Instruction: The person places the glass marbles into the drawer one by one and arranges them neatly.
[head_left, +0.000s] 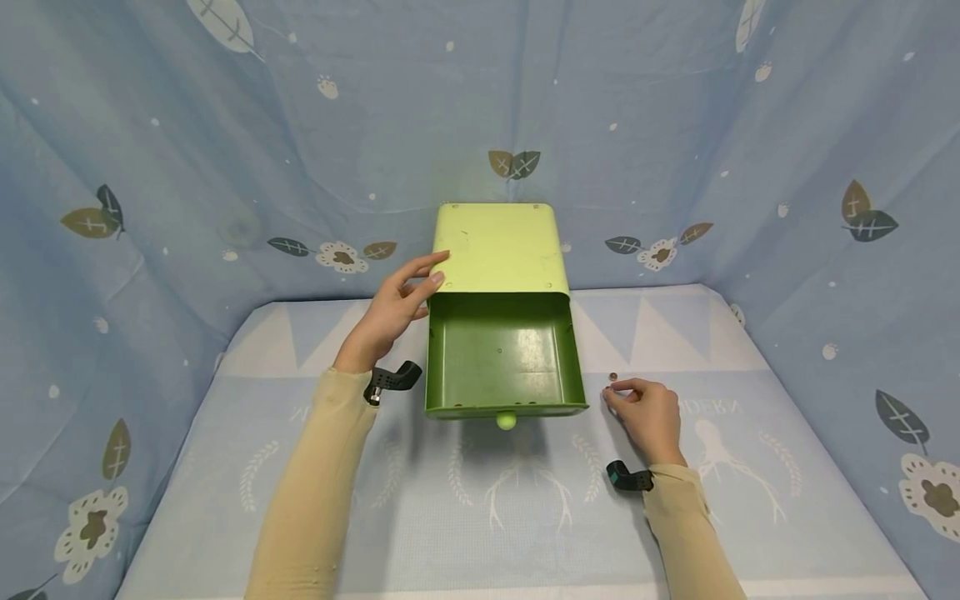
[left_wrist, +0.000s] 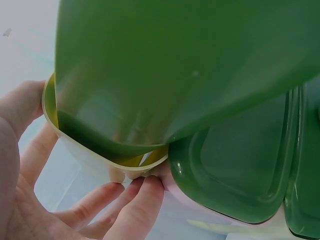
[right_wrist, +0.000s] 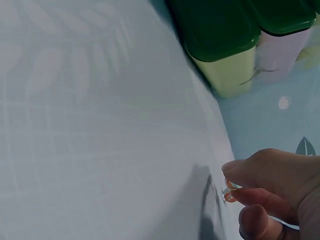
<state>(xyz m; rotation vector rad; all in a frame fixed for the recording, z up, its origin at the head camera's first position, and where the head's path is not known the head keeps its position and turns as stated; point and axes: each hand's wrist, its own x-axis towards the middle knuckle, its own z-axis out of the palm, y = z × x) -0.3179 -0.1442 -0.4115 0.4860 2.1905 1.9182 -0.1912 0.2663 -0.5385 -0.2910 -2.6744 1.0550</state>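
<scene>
1. A light green metal box (head_left: 498,248) stands near the middle of the far edge of the tabletop (head_left: 420,517), which is covered with a pale blue printed cloth.
2. Its darker green drawer (head_left: 504,358) is pulled out toward the near edge, with a small round knob (head_left: 506,421) on its front.
3. The left hand (head_left: 393,308) rests against the box's left front corner; its fingers are mostly straight and lie on the top edge and side, with the thumb beneath.
4. In the left wrist view the fingertips (left_wrist: 145,187) touch the rounded lower corner of the box.
5. The right hand (head_left: 648,412) sits on the tabletop to the right of the drawer, toward the right edge, its fingers curled.
6. A small round coin (head_left: 612,377) lies on the cloth just beyond that hand's fingertips; in the right wrist view a small round piece (right_wrist: 228,196) shows at the fingertips, but I cannot tell whether it is pinched or merely touched.
</scene>
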